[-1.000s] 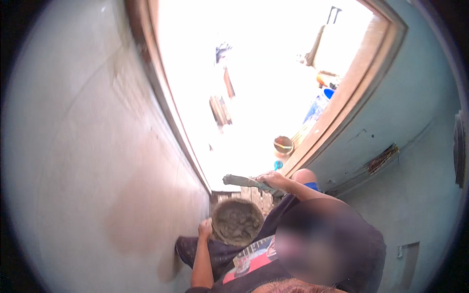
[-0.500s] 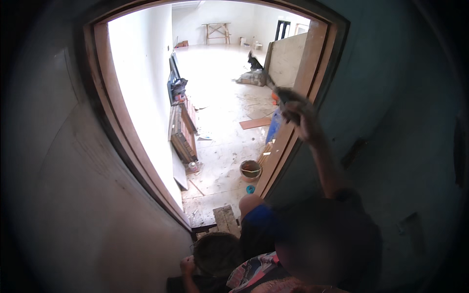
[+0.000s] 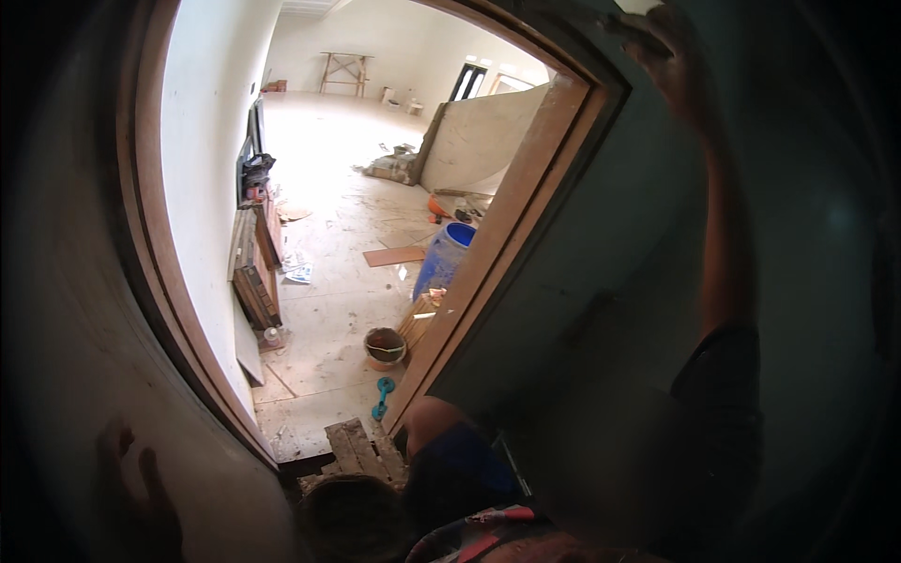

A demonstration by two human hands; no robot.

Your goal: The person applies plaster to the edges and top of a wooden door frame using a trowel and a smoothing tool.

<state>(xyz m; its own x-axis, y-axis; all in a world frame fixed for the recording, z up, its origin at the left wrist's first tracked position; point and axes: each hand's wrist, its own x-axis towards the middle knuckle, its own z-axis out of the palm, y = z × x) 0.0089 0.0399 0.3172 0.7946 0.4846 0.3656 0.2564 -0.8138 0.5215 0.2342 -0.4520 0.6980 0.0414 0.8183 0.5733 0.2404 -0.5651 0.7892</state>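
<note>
My right hand (image 3: 674, 68) is raised by the upper right corner of the wooden door frame (image 3: 511, 220). Its fingers are closed round what looks like a trowel (image 3: 589, 17), whose dark blade points left along the frame's top; the blade's edges are lost in shadow. Low on the left, my left hand (image 3: 136, 474) is dim against the pale wall, fingers apart and nothing seen in them. Whether it touches the wall I cannot tell. A dark round bucket (image 3: 352, 516) stands below, near my knee, its contents too dark to make out.
Wooden planks (image 3: 352, 448) lie beyond the bucket at the doorway. Through the opening are a smaller bucket (image 3: 385, 347), a turquoise tool (image 3: 382, 399), a blue drum (image 3: 441, 261), leaning wooden frames (image 3: 253, 272) by the left wall and a wooden stand (image 3: 345, 73) far back.
My right hand has gone up and right with the trowel. My left hand has left the bucket's side and moved left. The view has shifted, bringing more of the blue drum into sight.
</note>
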